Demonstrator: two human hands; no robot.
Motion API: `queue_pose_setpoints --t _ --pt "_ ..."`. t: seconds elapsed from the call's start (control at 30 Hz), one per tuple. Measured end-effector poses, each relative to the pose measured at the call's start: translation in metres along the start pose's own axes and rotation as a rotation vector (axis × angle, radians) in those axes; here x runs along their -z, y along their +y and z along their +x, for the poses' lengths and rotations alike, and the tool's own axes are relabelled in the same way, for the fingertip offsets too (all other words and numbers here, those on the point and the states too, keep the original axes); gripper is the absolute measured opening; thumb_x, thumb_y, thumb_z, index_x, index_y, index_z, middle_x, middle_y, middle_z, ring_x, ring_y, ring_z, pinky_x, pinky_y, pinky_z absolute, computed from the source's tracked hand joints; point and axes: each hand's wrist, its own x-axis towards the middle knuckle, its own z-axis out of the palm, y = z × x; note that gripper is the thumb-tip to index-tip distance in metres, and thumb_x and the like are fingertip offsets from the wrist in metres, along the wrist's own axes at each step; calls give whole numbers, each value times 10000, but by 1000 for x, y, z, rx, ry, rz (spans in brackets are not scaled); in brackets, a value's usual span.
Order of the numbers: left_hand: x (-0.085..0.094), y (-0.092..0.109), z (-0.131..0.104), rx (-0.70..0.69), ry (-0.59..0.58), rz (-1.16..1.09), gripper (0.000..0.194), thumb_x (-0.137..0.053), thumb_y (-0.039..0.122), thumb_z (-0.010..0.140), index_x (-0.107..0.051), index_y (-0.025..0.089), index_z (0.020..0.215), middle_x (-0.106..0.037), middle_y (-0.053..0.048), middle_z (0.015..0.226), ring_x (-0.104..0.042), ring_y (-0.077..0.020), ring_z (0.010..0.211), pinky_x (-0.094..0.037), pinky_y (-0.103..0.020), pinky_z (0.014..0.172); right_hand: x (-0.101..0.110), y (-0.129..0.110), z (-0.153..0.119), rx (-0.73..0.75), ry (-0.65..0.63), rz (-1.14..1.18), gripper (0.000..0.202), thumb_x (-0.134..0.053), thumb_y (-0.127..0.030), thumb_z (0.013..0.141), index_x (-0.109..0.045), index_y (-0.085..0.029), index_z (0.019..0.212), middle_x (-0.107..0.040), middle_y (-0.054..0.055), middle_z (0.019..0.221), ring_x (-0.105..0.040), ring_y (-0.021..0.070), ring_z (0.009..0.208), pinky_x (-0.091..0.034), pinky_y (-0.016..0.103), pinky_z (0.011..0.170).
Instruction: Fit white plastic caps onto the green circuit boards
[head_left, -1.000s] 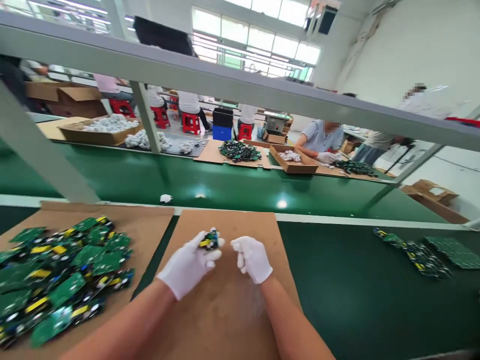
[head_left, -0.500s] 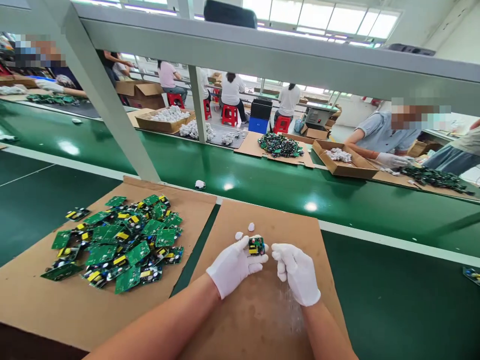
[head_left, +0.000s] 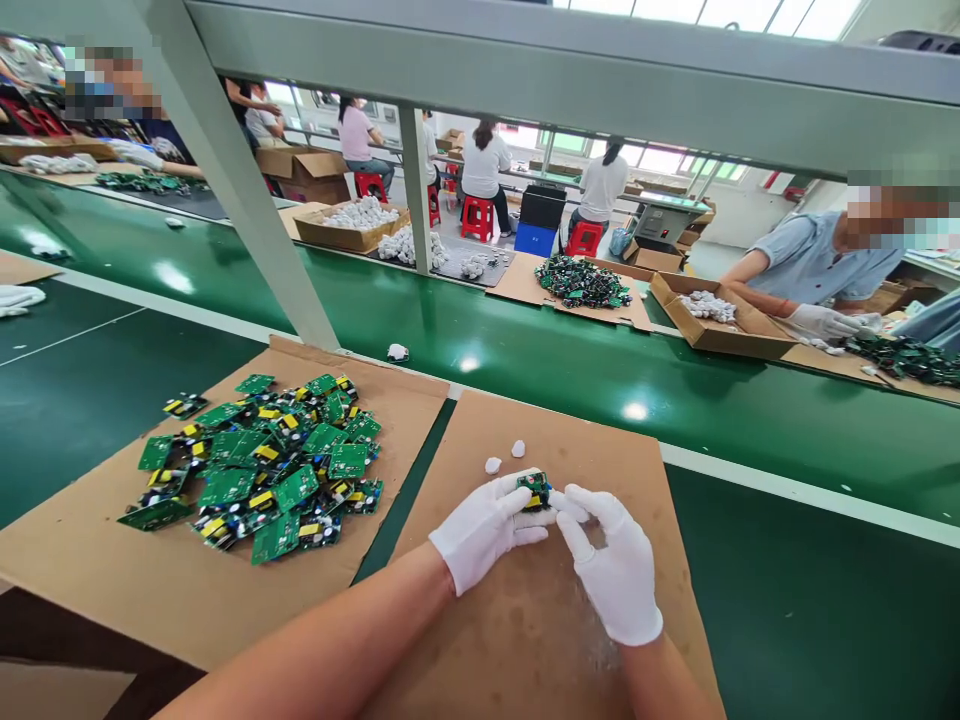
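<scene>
Likely light, rigid, fragile and safest by its edges, the rectangular green circuit board [head_left: 534,488] sat pinched in the white-gloved left hand [head_left: 487,528]; whether the half-curled right hand [head_left: 616,565] beside it held anything was unclear.

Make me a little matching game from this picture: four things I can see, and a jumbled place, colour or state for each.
1. Left hand
2. Nearest pile of circuit boards
3. Two small white lumps
4. Stools in the background

A. red
B. lying on the left cardboard sheet
C. holding a single circuit board
D. lying on the right cardboard sheet

Right pairs: 1-C; 2-B; 3-D; 4-A
</scene>
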Motion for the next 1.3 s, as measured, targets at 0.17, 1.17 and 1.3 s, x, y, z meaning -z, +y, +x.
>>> queue_pose_setpoints --t 0.17,1.17,1.3 --pt "-2 0 1 -31 -21 110 319 -630 288 798 -561 152 1078 -595 -139 1180 -624 -210 976 -480 -283 786 -2 1 2 152 -47 -121 235 -515 -187 864 -645 -264 1044 -666 32 907 -636 134 780 -539 253 674" --pt "-8 -2 -3 -68 -20 289 365 -636 418 763 -593 158 1015 -615 -82 980 -612 -145 784 -497 -280 720 -7 7 1 184 -58 -239 179 -552 -235 847 -680 -274 967 -613 49 937 -611 161 834 -534 273 666" --pt "-12 -6 -3 -104 -3 332 378 -673 435 723 -615 115 915 -615 -76 846 -585 -148 741 -503 -296 690 -16 8 -4 296 -21 -366 192 -569 -196 805 -701 -290 907 -624 55 989 -609 158 771 -537 308 679"
